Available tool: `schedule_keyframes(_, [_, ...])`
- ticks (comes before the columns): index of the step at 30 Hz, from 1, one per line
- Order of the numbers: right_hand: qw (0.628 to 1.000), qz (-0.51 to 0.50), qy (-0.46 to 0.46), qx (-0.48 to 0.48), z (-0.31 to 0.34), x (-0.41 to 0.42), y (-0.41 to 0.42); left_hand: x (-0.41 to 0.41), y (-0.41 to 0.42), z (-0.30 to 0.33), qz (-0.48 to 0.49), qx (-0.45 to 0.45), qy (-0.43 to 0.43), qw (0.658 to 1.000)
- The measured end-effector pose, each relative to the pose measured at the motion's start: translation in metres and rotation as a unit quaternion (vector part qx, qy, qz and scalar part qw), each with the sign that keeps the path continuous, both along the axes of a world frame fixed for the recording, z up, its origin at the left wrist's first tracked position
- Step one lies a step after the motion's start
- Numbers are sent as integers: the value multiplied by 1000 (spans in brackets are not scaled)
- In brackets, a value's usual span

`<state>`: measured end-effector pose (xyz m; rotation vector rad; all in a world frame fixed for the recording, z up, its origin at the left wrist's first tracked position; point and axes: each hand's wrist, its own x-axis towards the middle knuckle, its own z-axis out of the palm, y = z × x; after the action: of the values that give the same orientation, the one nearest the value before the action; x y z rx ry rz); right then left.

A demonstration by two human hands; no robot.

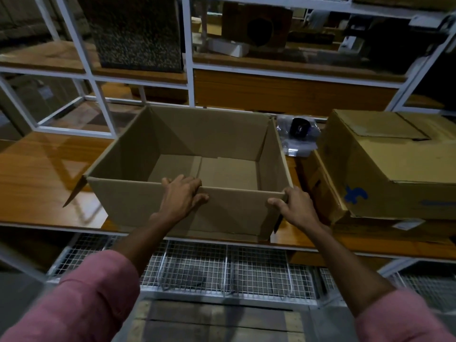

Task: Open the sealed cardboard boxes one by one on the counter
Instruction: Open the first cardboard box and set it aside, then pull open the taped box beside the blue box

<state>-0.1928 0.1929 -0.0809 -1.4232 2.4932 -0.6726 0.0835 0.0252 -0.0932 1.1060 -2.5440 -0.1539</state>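
Note:
An open, empty brown cardboard box (138,201) stands on the wooden counter (37,183), its near edge hanging slightly over the counter's front. My left hand (183,195) grips the middle of the box's near wall, fingers hooked over the rim and thumb outside. My right hand (294,206) holds the box's near right corner. To the right a second cardboard box (394,169) with a blue mark lies tilted, its top flaps closed, resting on another flattened or low box (320,191).
A plastic bag with a black item (298,134) lies behind the boxes. White metal shelving (190,53) with more cartons rises behind the counter. Below the counter's front is a wire-mesh shelf (222,270) and a wooden pallet (217,319).

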Motion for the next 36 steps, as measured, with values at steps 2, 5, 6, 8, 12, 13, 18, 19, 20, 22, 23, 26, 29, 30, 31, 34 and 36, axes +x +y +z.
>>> schedule_keyframes(2, [1000,14,2,-7,-1,-1,3,3,2,-1,3,3,1,1000])
schedule_keyframes(5, [1000,16,12,-13,-6,-1,7,6,3,2,-2,7,-10,1000])
schedule_keyframes(6, [1000,15,15,-16,-7,-1,9,7,4,2,-3,9,-10,1000])
schedule_keyframes(8, [999,15,22,-21,-8,1,10,9,7,4,-3,10,-9,1000])
schedule_keyframes(12, [999,15,23,-31,-13,-1,12,7,11,6,0,9,-23,1000])
schedule_keyframes(13, [999,14,19,-35,-14,0,14,6,11,6,-1,2,-27,1000])
schedule_keyframes(18, [996,34,-36,-69,-15,2,24,6,20,1,-4,-60,-62,996])
schedule_keyframes(19, [995,40,-57,-68,-14,2,27,3,25,2,-6,-64,-62,996])
schedule_keyframes(20, [994,45,-67,-70,-13,2,27,-4,30,4,-9,-66,-60,996])
schedule_keyframes(22, [994,45,-61,-73,-8,2,26,-24,40,11,-15,-73,-59,995])
schedule_keyframes(23, [995,41,-49,-72,-4,2,24,-37,44,16,-20,-80,-57,995])
schedule_keyframes(26, [995,41,9,-92,12,2,20,-77,57,31,-55,-93,-39,993])
schedule_keyframes(29, [992,37,42,-111,26,-6,21,-111,67,45,-85,-102,-30,991])
schedule_keyframes(30, [992,32,46,-114,31,-10,22,-121,70,49,-90,-107,-30,990])
schedule_keyframes(31, [992,26,51,-117,35,-15,24,-131,73,54,-95,-108,-29,989])
schedule_keyframes(34, [989,2,64,-133,51,-36,35,-160,81,66,-118,-85,-30,989])
schedule_keyframes(36, [988,-18,65,-137,64,-52,43,-179,85,73,-134,-76,-27,988])
